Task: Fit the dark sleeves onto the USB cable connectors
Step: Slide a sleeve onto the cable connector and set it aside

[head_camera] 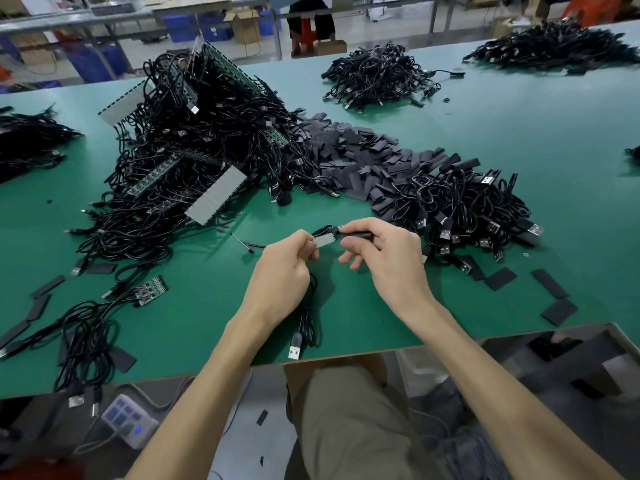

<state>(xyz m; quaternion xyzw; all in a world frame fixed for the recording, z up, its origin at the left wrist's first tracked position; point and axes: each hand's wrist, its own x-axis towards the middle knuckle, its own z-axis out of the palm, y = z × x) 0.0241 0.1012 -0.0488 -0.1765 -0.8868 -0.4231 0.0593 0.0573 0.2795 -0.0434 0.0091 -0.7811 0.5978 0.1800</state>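
Holding the work up off the green table (207, 306), between the two hands, probably so both parts can be lined up by eye.

Left hand (285, 268): fingers curled, thumb and forefinger pinching a small pale grey piece (323, 241) at the cable's end (connector or little board, cannot tell which).

Right hand (384, 252): upper fingertips pinch a dark sleeve (356, 233), lower fingers loosely spread. The sleeve mouth sits just beside the grey piece, touching or nearly so. Judged: fitting begun, not drawn over.

The cable (306, 317) drops from under the left hand toward the person. Its USB plug (295, 349) lies near the table edge, slack out of the way.

Materials:
- The held sleeve is matte, dark and tube-like.
- The loose sleeves (500, 278) right of the right hand lie flat as thin rectangles.
- The sleeve heap (346, 157) lies beyond the hands, likely within reach as stock.
- The cable tangle (194, 150) beyond the left hand is glossy black, with ribbed grey and green boards in it.
- The second cable pile (467, 209) is just past the right hand, metal plug shells showing.
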